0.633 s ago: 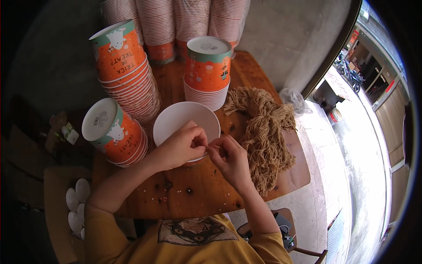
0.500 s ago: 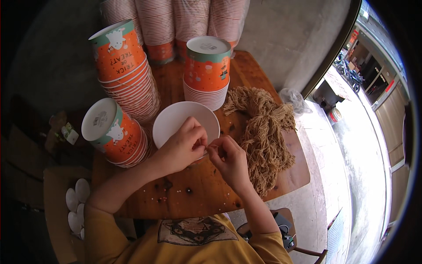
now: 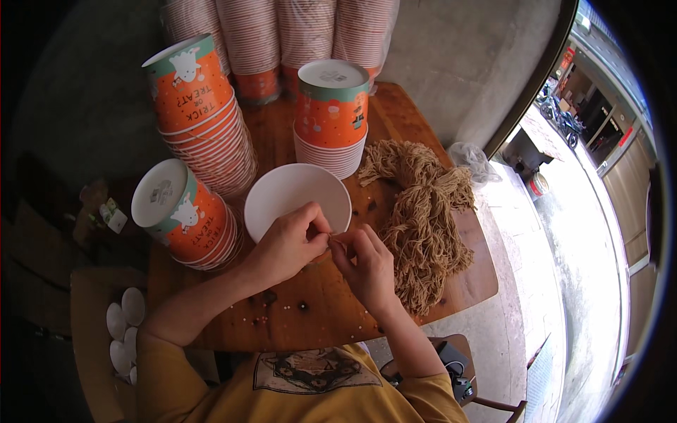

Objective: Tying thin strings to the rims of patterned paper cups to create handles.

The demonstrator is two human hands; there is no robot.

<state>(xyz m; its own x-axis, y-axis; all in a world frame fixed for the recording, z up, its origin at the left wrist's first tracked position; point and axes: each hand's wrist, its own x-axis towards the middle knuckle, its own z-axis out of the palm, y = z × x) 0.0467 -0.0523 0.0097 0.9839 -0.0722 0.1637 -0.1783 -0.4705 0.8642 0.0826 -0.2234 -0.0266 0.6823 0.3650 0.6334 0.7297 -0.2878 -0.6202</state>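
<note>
- Toward the front edge of the wooden worktop (image 3: 338, 317), the left hand (image 3: 289, 240) and the right hand (image 3: 365, 264) meet by the near rim of an open cup (image 3: 285, 190), white inside.
- The left hand pinches a thin strand (image 3: 333, 238) between thumb and forefinger; its details are too small to make out.
- The right hand pinches the same strand, fingertips just beside the left's.
- The cup stands mouth up; whether either hand touches it, I cannot tell.
- Near the right edge lies a tan yarn bundle (image 3: 430, 233).
- Just behind the cup stands an orange cup stack (image 3: 331, 116), upside down.
- By the left edge stand a tall stack (image 3: 201, 113) and a short stack (image 3: 187, 211), also inverted.
- Along the back edge stand wrapped stacks (image 3: 307, 32).
</note>
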